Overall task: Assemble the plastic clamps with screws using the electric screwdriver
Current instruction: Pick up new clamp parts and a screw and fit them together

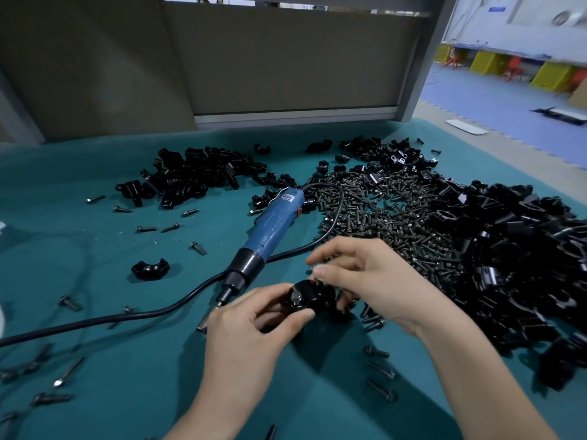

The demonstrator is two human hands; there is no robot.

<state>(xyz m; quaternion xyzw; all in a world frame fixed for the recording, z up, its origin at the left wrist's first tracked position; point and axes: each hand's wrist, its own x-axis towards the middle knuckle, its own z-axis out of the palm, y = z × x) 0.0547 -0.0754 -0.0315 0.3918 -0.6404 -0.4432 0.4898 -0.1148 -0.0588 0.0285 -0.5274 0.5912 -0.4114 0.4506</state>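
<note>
My left hand (244, 325) grips a black plastic clamp (313, 296) just above the green table; a screw head (297, 295) stands in its left hole. My right hand (365, 277) is at the clamp's right side, with thumb and fingers curled round it and pinching at its top; whether a screw is between them is hidden. The blue electric screwdriver (270, 230) lies on the table behind my hands, its bit pointing toward my left hand, untouched. Its black cable (127, 315) runs off to the left.
A heap of dark screws (390, 217) lies right of the screwdriver. Black clamp halves are piled at the far right (514, 258) and at the back left (197, 176). One clamp half (150, 269) and loose screws (379, 369) are scattered on the green mat (95, 249).
</note>
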